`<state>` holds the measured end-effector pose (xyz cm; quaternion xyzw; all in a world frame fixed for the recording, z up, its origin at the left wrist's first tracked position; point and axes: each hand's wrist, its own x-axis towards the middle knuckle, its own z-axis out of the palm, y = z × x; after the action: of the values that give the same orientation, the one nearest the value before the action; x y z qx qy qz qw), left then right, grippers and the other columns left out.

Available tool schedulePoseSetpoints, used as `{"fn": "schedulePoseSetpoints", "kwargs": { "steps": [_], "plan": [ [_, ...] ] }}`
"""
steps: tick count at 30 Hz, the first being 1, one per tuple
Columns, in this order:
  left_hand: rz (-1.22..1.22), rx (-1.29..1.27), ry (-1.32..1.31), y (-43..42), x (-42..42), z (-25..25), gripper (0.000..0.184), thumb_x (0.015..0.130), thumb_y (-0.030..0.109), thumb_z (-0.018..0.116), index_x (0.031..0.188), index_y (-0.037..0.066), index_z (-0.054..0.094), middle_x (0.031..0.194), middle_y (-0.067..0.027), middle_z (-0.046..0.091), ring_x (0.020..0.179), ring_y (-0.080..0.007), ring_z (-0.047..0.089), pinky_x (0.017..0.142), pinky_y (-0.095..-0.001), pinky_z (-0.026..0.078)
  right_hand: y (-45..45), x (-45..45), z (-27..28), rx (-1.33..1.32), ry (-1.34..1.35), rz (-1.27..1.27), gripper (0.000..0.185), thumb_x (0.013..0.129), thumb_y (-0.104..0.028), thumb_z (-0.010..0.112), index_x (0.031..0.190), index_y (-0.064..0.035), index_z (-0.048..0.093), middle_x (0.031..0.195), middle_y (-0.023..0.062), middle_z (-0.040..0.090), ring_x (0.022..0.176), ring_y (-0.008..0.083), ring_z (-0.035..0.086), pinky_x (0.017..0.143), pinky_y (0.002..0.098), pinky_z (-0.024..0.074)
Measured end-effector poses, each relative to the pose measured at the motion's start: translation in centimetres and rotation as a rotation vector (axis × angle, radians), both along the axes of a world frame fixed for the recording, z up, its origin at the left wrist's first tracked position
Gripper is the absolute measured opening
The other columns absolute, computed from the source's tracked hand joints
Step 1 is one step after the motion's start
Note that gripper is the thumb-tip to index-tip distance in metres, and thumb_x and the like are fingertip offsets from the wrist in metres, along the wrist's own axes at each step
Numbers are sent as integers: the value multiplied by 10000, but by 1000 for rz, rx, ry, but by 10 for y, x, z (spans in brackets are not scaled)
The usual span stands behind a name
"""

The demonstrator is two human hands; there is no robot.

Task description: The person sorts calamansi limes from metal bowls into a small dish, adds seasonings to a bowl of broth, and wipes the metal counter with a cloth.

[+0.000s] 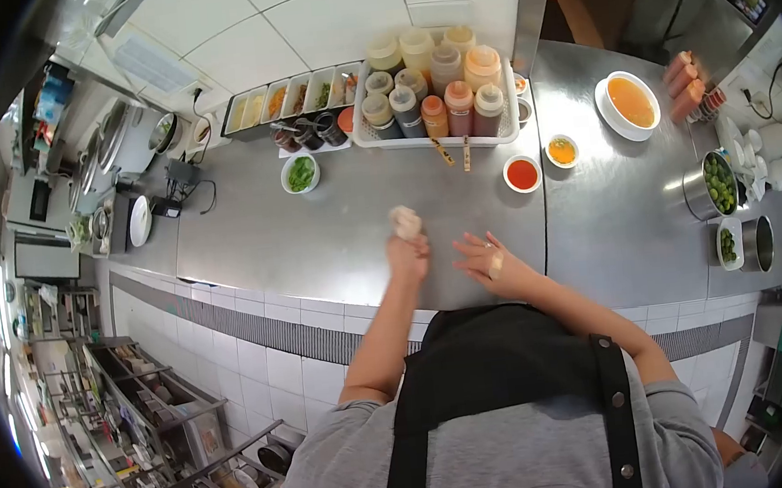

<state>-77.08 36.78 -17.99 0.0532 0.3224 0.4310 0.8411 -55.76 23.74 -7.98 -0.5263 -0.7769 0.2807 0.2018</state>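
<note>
My left hand (408, 259) is closed around a crumpled whitish wad (405, 221), which sticks out past the fist over the steel counter (316, 232). Whether the wad is cloth or paper I cannot tell. To its right, my right hand (493, 265) is open, palm down, fingers spread, holding nothing. A ring and a beige patch show on that hand. Beyond the hands stand a bowl of red sauce (523, 174), a small bowl with orange-yellow contents (562, 150) and a bowl of chopped greens (299, 173).
A white basket (372, 139) of squeeze bottles stands against the wall, beside a row of topping containers (290, 99). To the right are a bowl of orange liquid (630, 102), a steel pot of green produce (711, 186) and an open metal container (759, 244). Shelving (159, 404) stands lower left.
</note>
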Motion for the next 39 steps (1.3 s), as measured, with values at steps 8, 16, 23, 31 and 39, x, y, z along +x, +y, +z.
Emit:
{"fn": "schedulePoseSetpoints", "kwargs": {
  "steps": [8, 16, 23, 31, 39],
  "plan": [
    [49, 968, 2093, 144, -68, 30, 474, 1003, 222, 556, 1428, 28, 477, 1502, -270, 399, 1373, -358, 423, 1094, -494, 365, -60, 72, -12, -195, 197, -243, 279, 920, -96, 627, 1192, -69, 682, 1232, 117, 681, 1132, 328, 635, 979, 413, 512],
    [-262, 1437, 1809, 44, 23, -2, 571, 989, 92, 455, 1519, -45, 292, 1595, -314, 204, 1487, -484, 176, 1195, -572, 162, -99, 92, 3, -145, 270, -465, 257, 923, -74, 623, 1171, -44, 685, 1123, 179, 698, 1039, 368, 655, 900, 424, 543],
    [-752, 1868, 1296, -103, 151, 21, 596, 981, 100, 459, 1534, -29, 275, 1613, -293, 186, 1497, -468, 176, 1179, -597, 190, -122, 96, -41, -105, 293, -411, 283, 916, -106, 646, 1192, -53, 676, 1085, 166, 698, 1000, 356, 658, 877, 432, 532],
    [-887, 2143, 1014, -149, 319, 17, 663, 960, 195, 525, 1537, -13, 273, 1620, -283, 175, 1489, -465, 209, 1170, -600, 222, -178, 206, -17, 147, 319, -547, 227, 904, -87, 646, 1123, -44, 689, 974, 143, 691, 935, 332, 654, 836, 426, 527],
    [-1054, 2100, 1268, -247, 470, 59, 729, 967, 286, 568, 1551, -9, 245, 1616, -309, 134, 1484, -491, 178, 1191, -584, 154, -312, 396, -23, 241, 215, -1047, 184, 897, -51, 607, 1062, -53, 689, 950, 148, 683, 890, 359, 647, 792, 435, 524]
  ]
}}
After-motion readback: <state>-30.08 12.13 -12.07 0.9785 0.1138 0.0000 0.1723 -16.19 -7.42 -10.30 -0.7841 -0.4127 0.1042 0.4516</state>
